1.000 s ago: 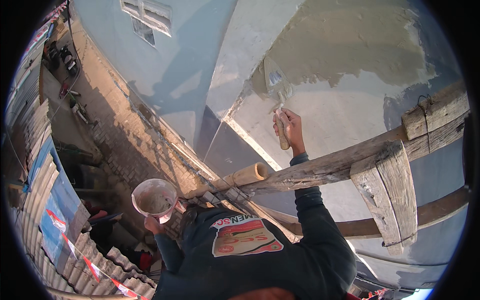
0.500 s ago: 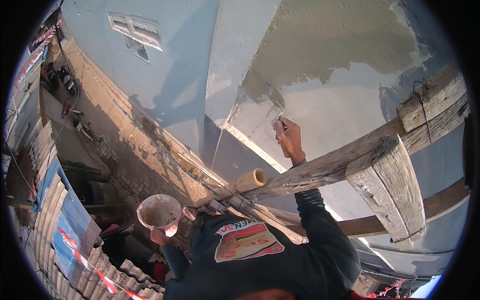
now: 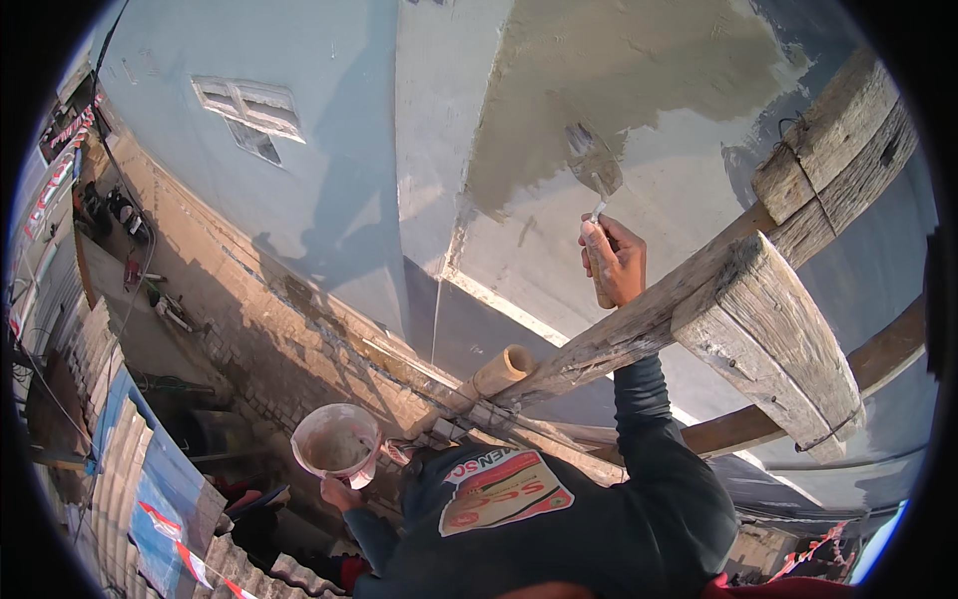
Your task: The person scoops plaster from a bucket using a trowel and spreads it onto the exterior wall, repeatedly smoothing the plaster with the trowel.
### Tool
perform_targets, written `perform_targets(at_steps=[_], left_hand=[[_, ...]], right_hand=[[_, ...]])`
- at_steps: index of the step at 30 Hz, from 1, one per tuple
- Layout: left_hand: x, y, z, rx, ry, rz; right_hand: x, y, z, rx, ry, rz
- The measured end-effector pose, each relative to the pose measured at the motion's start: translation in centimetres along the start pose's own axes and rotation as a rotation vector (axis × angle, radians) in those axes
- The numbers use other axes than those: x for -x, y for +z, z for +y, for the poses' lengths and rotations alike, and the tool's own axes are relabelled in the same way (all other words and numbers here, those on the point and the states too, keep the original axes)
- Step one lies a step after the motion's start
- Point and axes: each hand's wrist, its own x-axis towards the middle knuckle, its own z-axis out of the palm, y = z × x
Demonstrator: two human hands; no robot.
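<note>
My right hand (image 3: 619, 262) is wrapped round the wooden handle of a trowel (image 3: 597, 168). The metal blade points up and away, at the lower edge of a wet grey-brown plaster patch (image 3: 559, 85) on the pale wall (image 3: 689, 165). Whether the blade touches the wall I cannot tell. Low on the left, my left hand (image 3: 341, 494) grips the near side of a whitish bucket (image 3: 337, 439) smeared with plaster. Grey paste lies inside the bucket; most of my left fingers are hidden by it.
A weathered timber beam (image 3: 599, 349) crosses in front of my right forearm, with a wooden block (image 3: 768, 339) fixed against it. A bamboo pole end (image 3: 517, 359) juts out beside the beam. Far below on the left runs a paved alley (image 3: 269, 339), bordered by corrugated roofing (image 3: 100, 479).
My right hand and the trowel have moved right along the wall, and more of the blade's face shows. The bucket sits slightly lower and further right in view, as the whole view has shifted.
</note>
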Motion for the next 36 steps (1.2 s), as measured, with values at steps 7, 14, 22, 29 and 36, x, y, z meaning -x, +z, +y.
perform_targets(at_steps=[7,14,22,29,36], left_hand=[[1.3,0.1,0.8,-0.008,0.008,0.063],[-0.6,-0.6,-0.5,-0.187,0.157,0.006],[-4.2,-3.8,-4.3,-0.401,0.377,-0.035],[-0.2,-2.2,0.1,-0.545,0.402,-0.033],[10.2,5.2,11.1,-0.123,0.305,-0.078]], right_hand=[[-1.6,-4.4,-4.3,-0.180,-0.083,0.225],[-4.2,-3.3,0.2,-0.197,0.020,-0.203],[-2.9,-3.0,2.7,0.341,0.141,-0.323],[0.1,-7.2,-4.7,-0.100,-0.012,0.177],[3.7,-6.3,1.8,0.184,0.112,-0.250]])
